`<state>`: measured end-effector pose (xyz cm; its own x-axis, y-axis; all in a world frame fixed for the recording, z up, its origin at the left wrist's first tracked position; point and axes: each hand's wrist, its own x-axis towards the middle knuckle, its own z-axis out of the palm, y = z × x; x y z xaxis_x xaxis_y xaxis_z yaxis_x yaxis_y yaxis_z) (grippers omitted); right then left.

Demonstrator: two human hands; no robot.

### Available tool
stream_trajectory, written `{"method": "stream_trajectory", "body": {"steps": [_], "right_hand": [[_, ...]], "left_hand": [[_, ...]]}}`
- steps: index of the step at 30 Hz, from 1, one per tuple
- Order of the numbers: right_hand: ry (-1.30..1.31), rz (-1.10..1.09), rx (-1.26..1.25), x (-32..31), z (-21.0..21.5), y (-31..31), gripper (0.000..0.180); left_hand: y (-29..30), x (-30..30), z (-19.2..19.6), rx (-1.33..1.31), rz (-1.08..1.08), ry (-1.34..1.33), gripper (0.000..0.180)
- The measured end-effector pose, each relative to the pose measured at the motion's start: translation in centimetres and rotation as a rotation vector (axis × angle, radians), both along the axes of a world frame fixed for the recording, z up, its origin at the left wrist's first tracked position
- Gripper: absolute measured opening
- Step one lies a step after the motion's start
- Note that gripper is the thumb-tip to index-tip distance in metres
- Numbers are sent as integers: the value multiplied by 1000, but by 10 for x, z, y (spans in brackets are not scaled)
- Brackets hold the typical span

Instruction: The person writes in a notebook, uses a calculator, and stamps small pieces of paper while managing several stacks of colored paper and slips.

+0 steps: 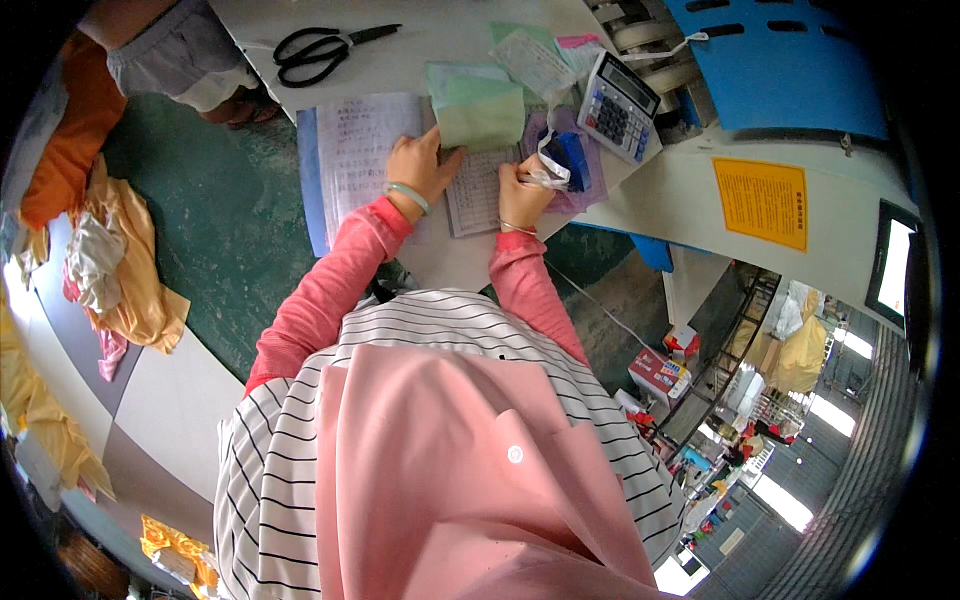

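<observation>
My left hand (420,172) lies on the papers with its thumb and forefinger apart, at the lower edge of folded-back green sheets (482,115). Under it is the right side of an open notebook (345,150) with handwritten lines. Beside this hand a ruled form pad (474,200) shows filled rows. At the pad's right edge my right hand (524,198) is closed in a writing grip on a pen (545,180) with a white ribbon tied to it. The pen's tip is hidden by the fingers.
Black scissors (325,50) lie at the table's far left. A calculator (618,108) leans at the right, near a purple tray with a blue pad (566,160). Machinery with a blue cover (780,60) stands beyond. Cloth pieces (125,260) hang at left; a person's legs (180,55) show far left.
</observation>
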<state>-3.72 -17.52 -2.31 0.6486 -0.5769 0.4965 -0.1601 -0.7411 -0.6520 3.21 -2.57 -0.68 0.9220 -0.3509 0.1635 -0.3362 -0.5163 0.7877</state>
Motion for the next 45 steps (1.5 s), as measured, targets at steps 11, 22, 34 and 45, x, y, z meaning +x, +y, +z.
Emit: {"method": "stream_trajectory", "body": {"steps": [11, 22, 34, 45], "right_hand": [[-85, 3, 119, -2, 8, 2, 18], [27, 149, 219, -15, 17, 13, 23], [75, 166, 161, -18, 6, 8, 18], [38, 101, 141, -17, 10, 12, 22]], "left_hand": [[1, 0, -5, -15, -7, 17, 26], [7, 1, -1, -33, -139, 7, 29], [5, 0, -4, -71, -161, 47, 36], [6, 0, -3, -60, -170, 29, 35]]}}
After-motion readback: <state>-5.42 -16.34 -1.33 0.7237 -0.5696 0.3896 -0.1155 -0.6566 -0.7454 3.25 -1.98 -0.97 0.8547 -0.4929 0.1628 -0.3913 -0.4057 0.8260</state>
